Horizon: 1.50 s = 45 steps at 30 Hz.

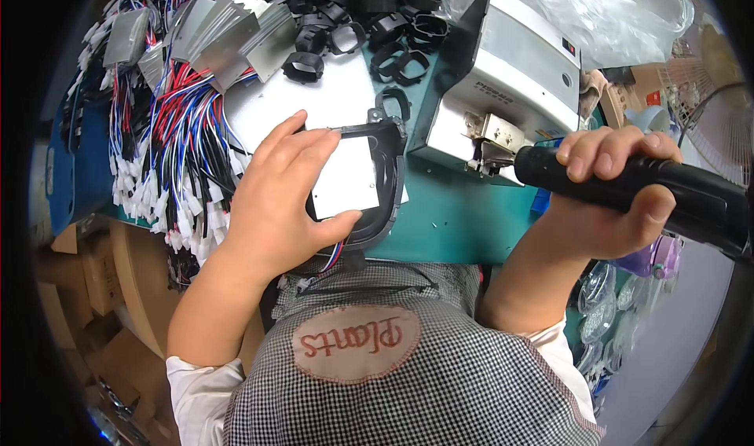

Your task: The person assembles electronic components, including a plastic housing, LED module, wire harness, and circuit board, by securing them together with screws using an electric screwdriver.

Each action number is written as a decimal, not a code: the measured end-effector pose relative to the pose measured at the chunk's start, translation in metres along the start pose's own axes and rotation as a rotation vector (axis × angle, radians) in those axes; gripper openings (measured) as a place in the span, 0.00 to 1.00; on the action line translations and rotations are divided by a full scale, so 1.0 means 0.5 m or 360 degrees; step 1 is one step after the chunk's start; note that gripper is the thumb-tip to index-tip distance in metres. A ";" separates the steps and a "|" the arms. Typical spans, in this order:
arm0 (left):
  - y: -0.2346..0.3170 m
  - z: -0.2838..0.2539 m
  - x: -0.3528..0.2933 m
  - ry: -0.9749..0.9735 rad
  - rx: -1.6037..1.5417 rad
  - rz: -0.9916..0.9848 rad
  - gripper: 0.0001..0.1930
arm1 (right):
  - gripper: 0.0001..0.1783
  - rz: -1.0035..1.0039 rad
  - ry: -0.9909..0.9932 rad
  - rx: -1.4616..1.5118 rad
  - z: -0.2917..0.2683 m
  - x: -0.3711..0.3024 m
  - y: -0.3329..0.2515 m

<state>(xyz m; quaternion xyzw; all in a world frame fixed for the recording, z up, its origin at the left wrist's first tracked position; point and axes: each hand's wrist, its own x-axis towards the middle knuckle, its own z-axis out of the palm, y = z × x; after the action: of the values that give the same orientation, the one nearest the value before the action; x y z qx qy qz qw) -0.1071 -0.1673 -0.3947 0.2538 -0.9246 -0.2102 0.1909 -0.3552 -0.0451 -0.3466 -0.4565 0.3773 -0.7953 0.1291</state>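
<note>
My left hand [275, 194] grips a black plastic housing [389, 202] by its left side, thumb and fingers spread over its edges. A pale square plate [345, 183] sits inside the housing, and a few coloured wires [336, 256] come out at its near end. In my right hand [601, 230] is a black electric screwdriver [703, 198], held almost level with the fingers wrapped round its barrel. The screwdriver's tip points left at the metal outlet [501, 135] of a silver-white screw feeder [522, 61]; whether they touch is hard to tell.
Bundles of coloured wires with white connectors [184, 132] and stacked metal plates [224, 41] lie at the left. Several black ring-shaped parts [345, 37] are behind the housing on a white sheet [267, 104]. Clear plastic bags [605, 14] lie beyond the feeder on the green tabletop [455, 218].
</note>
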 end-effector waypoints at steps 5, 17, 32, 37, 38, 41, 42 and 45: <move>0.004 0.002 0.002 0.0037 0.0039 0.0029 0.36 | 0.28 0.0110 0.0065 -0.0028 0.000 -0.003 0.010; 0.018 -0.027 0.006 0.0077 0.0028 0.0067 0.36 | 0.32 0.0169 -0.0269 0.0623 0.023 -0.011 0.000; 0.079 0.001 -0.022 -0.0568 -0.2556 -0.1055 0.09 | 0.26 0.0251 -0.0256 0.1014 0.114 0.000 -0.031; 0.072 0.021 -0.039 -0.0437 -0.2917 -0.1001 0.11 | 0.27 0.0241 -0.0261 0.0992 0.119 -0.003 -0.033; 0.076 0.013 -0.038 -0.0425 -0.2913 -0.0994 0.11 | 0.28 0.0210 -0.0324 0.1001 0.117 -0.005 -0.031; 0.077 -0.006 -0.032 -0.0622 -0.2619 -0.1072 0.14 | 0.27 0.0242 -0.0290 0.1006 0.130 -0.011 -0.027; 0.078 -0.005 -0.034 -0.0591 -0.2646 -0.1066 0.15 | 0.27 0.0235 -0.0299 0.1016 0.132 -0.013 -0.026; 0.082 0.006 -0.045 -0.0515 -0.2846 -0.1078 0.16 | 0.27 0.0196 -0.0281 0.0994 0.138 -0.020 -0.026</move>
<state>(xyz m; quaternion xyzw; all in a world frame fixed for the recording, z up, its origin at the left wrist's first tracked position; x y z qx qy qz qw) -0.1064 -0.1217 -0.3826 0.2359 -0.3162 -0.9119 0.1131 -0.2911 -0.0639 -0.3230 -0.4384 0.1296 -0.8206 0.3430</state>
